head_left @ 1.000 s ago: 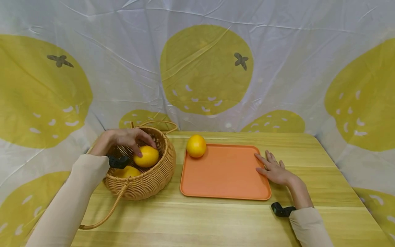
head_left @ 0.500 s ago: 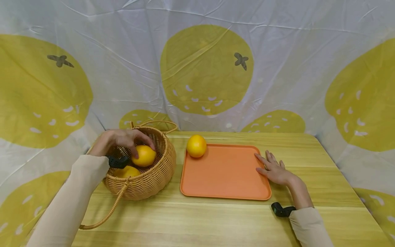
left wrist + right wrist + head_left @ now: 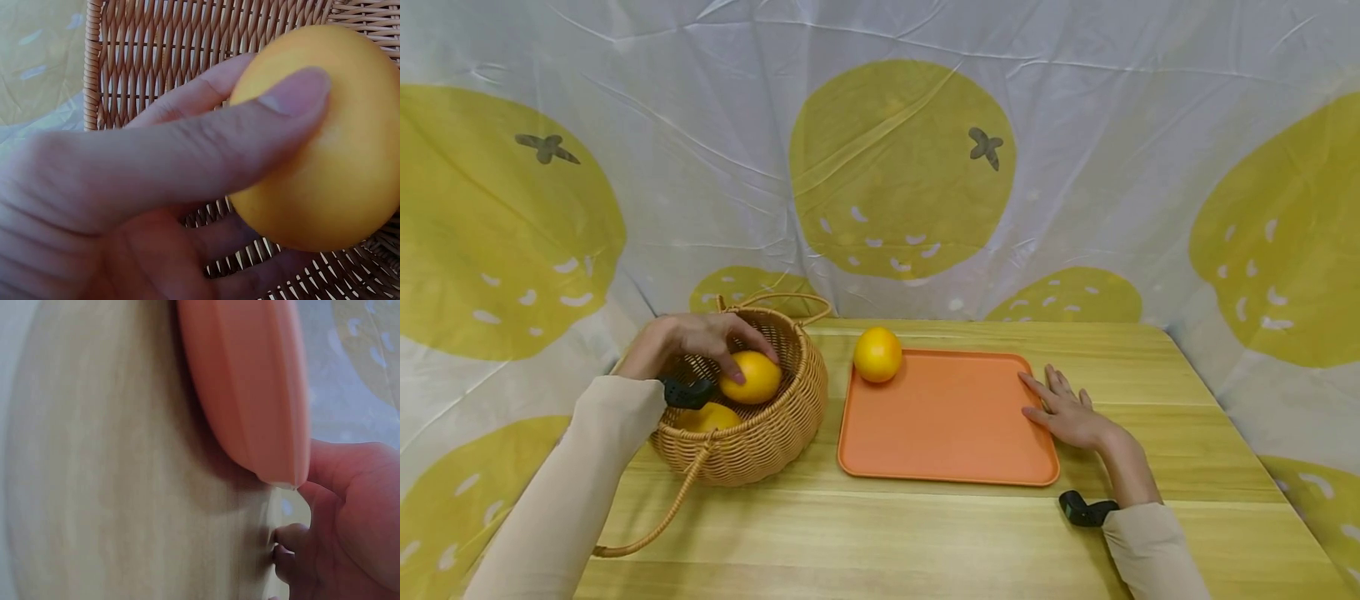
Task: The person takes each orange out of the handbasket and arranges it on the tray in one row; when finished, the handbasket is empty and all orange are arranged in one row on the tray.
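Your left hand point(image 3: 709, 337) holds a smooth, round, yellow-orange fruit point(image 3: 752, 379), the thumb pressed across its face and the fingers reaching around its other side, so the grip is as wide as the fruit. That fruit is within the rim of a round, light-brown woven wicker basket point(image 3: 786, 433) beneath your left hand. Just nearer to you than the held fruit, a second yellow-orange fruit point(image 3: 709, 418) lies in the basket, partly hidden. Right of your left hand, a flat, rectangular orange plastic-looking tray point(image 3: 951, 425) lies on a pale wood-grain table point(image 3: 925, 533), between your two hands. A third yellow-orange fruit point(image 3: 877, 355) sits at the tray's far corner on your left hand's side, well apart from your right hand point(image 3: 1067, 412). Your right hand is spread wide, index finger and thumb touching the tray's rim just left of it. Beyond both hands hangs white cloth printed with large yellow fruits point(image 3: 1075, 208).
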A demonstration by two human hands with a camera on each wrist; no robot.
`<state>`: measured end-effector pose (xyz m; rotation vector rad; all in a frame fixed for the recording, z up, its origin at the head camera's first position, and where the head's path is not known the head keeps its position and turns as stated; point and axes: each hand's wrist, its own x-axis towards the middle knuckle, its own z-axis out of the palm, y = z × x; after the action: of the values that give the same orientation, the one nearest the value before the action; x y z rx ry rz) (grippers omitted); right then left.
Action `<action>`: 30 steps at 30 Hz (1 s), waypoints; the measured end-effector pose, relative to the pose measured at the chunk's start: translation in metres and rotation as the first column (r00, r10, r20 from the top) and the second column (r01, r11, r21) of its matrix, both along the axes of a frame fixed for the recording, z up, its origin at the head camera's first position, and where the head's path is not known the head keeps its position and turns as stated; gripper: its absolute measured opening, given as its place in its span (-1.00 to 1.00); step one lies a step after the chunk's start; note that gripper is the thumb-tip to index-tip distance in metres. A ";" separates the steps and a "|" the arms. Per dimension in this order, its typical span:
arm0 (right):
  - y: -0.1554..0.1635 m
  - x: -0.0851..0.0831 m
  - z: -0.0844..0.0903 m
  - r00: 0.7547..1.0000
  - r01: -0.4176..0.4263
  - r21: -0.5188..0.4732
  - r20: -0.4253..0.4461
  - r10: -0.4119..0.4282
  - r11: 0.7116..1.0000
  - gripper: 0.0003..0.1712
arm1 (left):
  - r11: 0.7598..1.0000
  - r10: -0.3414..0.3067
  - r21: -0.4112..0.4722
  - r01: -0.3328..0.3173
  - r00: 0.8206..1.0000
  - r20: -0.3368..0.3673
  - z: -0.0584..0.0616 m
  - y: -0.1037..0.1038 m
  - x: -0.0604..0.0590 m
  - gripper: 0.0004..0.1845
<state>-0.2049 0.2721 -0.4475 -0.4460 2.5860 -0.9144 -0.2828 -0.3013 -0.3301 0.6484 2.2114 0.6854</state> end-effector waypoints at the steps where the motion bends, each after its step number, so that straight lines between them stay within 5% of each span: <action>1: 0.000 0.000 0.000 1.000 -0.001 -0.001 0.000 0.001 1.000 -0.16 | 1.000 0.008 0.004 -0.008 1.000 0.002 0.001 0.000 0.001 -0.41; 9: 0.000 0.001 0.000 1.000 -0.003 -0.006 0.001 0.003 1.000 -0.15 | 0.996 0.077 0.044 -0.078 0.997 0.011 0.016 0.005 0.006 -0.42; 19: -0.001 0.002 0.003 1.000 -0.002 -0.003 0.005 0.002 1.000 -0.15 | 0.995 0.075 0.079 -0.063 0.984 -0.164 0.056 0.004 0.029 -0.44; 23: -0.001 0.002 0.003 1.000 -0.001 0.001 0.005 0.001 1.000 -0.15 | 0.992 0.084 0.116 -0.050 0.949 -0.305 0.069 0.002 0.043 -0.45; 30: -0.001 0.001 0.003 1.000 -0.001 0.012 -0.001 0.001 1.000 -0.15 | 0.940 0.247 0.317 -0.126 0.892 -0.379 0.070 0.011 0.056 -0.42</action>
<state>-0.2035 0.2714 -0.4450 -0.4440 2.5901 -0.8986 -0.2267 -0.2900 -0.2602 0.7871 2.6195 1.0638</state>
